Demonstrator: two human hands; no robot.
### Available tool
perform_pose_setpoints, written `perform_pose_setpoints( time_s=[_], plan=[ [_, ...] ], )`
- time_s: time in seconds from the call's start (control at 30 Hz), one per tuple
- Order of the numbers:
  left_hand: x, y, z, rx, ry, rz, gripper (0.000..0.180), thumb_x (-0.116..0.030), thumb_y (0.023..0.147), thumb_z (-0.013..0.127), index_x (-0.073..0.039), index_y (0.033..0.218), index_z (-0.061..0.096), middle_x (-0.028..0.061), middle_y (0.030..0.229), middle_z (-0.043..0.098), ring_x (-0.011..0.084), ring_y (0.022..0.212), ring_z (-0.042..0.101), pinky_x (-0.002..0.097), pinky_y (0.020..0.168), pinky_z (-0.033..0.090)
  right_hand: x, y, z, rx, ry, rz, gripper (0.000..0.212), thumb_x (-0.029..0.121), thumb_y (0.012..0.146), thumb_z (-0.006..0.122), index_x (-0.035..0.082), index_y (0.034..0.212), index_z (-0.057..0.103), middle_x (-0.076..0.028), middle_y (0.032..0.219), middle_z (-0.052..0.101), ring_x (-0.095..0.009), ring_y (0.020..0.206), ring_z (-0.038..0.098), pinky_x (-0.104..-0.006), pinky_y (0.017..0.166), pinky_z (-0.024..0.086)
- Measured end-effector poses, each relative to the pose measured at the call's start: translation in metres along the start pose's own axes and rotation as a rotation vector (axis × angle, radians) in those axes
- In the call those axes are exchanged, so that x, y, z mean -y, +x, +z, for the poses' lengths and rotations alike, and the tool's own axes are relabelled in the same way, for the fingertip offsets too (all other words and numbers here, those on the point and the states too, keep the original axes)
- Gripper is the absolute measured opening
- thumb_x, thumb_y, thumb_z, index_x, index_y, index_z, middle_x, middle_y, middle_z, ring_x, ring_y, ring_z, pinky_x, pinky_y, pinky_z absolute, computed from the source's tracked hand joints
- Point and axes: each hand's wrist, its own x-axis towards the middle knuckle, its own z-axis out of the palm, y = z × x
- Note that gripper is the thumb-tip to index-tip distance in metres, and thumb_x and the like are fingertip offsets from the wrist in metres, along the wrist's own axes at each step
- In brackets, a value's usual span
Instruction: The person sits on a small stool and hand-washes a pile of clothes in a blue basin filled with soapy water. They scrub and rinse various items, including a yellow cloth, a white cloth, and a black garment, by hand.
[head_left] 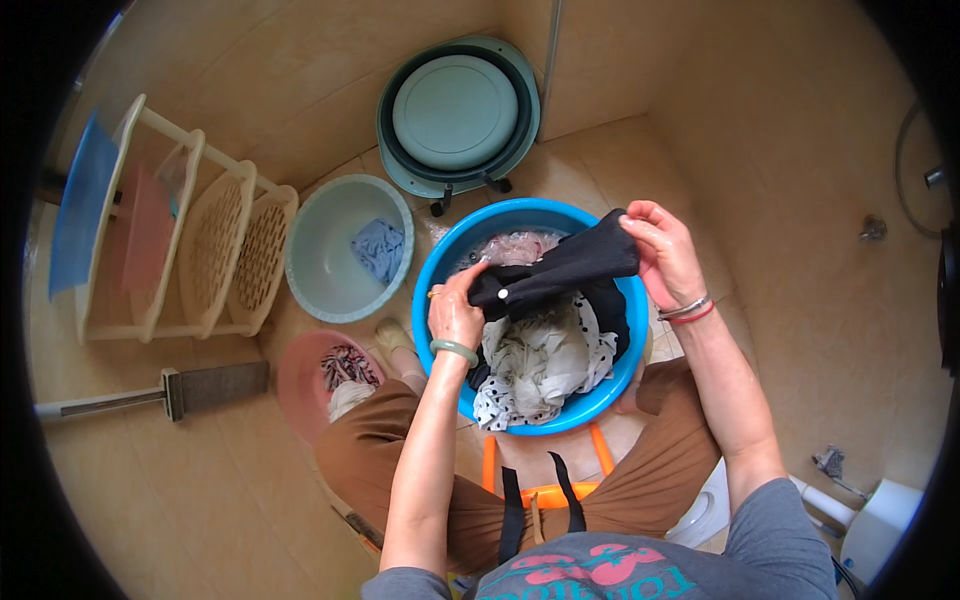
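Observation:
Between my two hands a black garment (575, 258) is held stretched over a blue basin (532, 207); a small white spot, perhaps a button, shows on it. My left hand (457, 312), with a green bangle at the wrist, is closed on its left end. At the upper right end my right hand (665, 250) pinches the cloth between thumb and fingers. Below it in the basin lie a wet whitish cloth (545, 345), a white cloth with black dots (495, 405) and more dark fabric. Pinkish cloth (517, 248) sits in sudsy water at the back.
A pale green basin (315, 250) with a blue cloth (380, 250) stands at the left, a pink basin (295, 370) nearer me. A folded tub (455, 110) leans on the back wall. A cream rack (200, 250) and flat mop (218, 390) are farther left. An orange stool (550, 495) is before me.

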Motion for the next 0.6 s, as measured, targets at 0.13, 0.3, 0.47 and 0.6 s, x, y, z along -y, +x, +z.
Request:
perform_pose_setpoints(
  time_s=[0.13,0.3,0.47,0.6],
  plan=[
    [0.027,0.004,0.003,-0.126,-0.014,-0.192,0.049,0.0,0.076,0.06,-0.014,0.123,0.061,0.0162,0.118,0.064,0.0351,0.107,0.06,0.0418,0.092,0.047,0.002,0.0,-0.01,0.076,-0.401,-0.126,0.018,0.01,0.083,0.072,0.004,0.098,0.063,-0.003,0.093,0.064,-0.011,0.086,0.061,-0.0255,0.075,0.05],
    [0.021,0.019,0.001,-0.039,-0.235,-0.414,0.053,-0.007,0.08,0.059,-0.012,0.132,0.054,0.0154,0.117,0.064,0.0312,0.105,0.063,0.038,0.091,0.048,-0.031,-0.009,-0.024,0.273,-1.641,-0.494,0.039,0.028,0.064,0.084,0.009,0.095,0.068,-0.009,0.103,0.056,-0.028,0.103,0.054,-0.0415,0.081,0.052],
    [0.047,0.023,-0.001,-0.087,-0.801,-0.363,0.048,-0.008,0.081,0.06,-0.014,0.129,0.059,0.0003,0.081,0.058,0.0084,0.063,0.047,0.0227,0.061,0.044,-0.046,-0.002,-0.033,0.204,-1.628,-0.579,0.017,0.016,0.072,0.074,0.007,0.086,0.069,-0.006,0.102,0.062,-0.027,0.1,0.056,-0.0388,0.081,0.05],
    [0.023,0.019,-0.005,0.027,-0.311,-0.302,0.043,-0.009,0.077,0.068,-0.02,0.119,0.065,0.007,0.081,0.064,0.0167,0.075,0.059,0.0309,0.07,0.048,-0.033,0.01,-0.048,0.088,-0.905,-0.347,0.013,0.014,0.084,0.067,0.004,0.092,0.067,-0.003,0.092,0.069,-0.019,0.084,0.062,-0.0307,0.077,0.049]
  ],
)
